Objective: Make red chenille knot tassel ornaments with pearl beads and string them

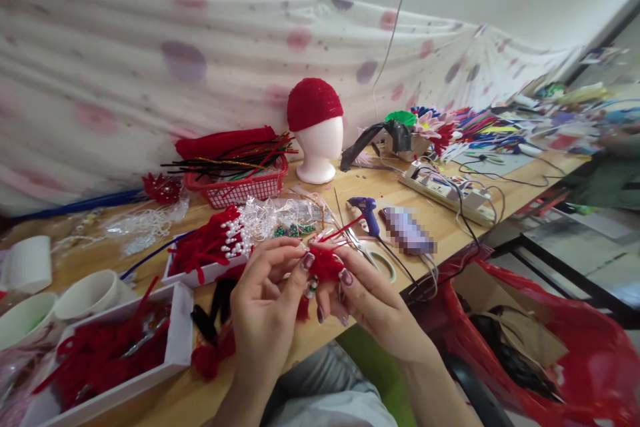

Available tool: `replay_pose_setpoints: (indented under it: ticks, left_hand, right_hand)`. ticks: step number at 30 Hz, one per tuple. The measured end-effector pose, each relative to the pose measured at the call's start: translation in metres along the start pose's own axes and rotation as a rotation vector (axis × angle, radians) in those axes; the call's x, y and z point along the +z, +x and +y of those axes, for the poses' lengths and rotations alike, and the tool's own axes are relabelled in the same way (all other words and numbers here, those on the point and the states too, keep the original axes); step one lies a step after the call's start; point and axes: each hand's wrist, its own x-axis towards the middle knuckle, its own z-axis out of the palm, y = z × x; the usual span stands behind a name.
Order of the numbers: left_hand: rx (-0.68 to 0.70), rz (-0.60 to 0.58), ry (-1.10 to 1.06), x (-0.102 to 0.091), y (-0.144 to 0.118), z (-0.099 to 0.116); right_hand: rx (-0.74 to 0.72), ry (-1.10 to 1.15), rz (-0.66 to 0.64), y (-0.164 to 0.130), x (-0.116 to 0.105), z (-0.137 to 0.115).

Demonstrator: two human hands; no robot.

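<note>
Between my two hands is a red pipe-cleaner flower (326,264), with a red stem sticking out toward the upper right and small beads below it. My left hand (280,287) pinches its left side between thumb and fingers. From the right, my right hand (367,297) grips it with the thumb on top and fingers curled underneath. Just beyond lie scissors (384,267) with pale handles and a blue glue gun (369,212). To the left, a white box (176,265) holds red fuzzy pieces and white pearl stems (234,232).
A white box (181,333) of red pieces and paper cups (90,293) stand left. Behind are a red basket (240,192) and a foam head (319,147) with a red cap. A power strip (445,193) lies right; a red bag (590,347) hangs open below the table edge.
</note>
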Motion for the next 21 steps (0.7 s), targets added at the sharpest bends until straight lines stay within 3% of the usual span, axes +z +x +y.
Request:
replay_pose_setpoints:
  ticks: [6, 13, 18, 21]
  left_hand:
    - [0.092, -0.055, -0.034, 0.002, -0.001, -0.005]
    - [-0.059, -0.078, -0.244, 0.002, -0.001, -0.011]
    - [-0.162, -0.07, -0.193, -0.001, 0.001, -0.014]
    - [-0.203, -0.082, -0.116, -0.005, 0.005, -0.016]
  right_hand:
    - [-0.026, 0.056, -0.023, 0.002, -0.003, 0.004]
    - [0.047, 0.076, -0.058, 0.002, -0.005, -0.003]
    - [0.052, 0.09, -0.034, 0.004, -0.007, -0.004]
    - [0.073, -0.068, -0.005, 0.004, -0.008, -0.008]
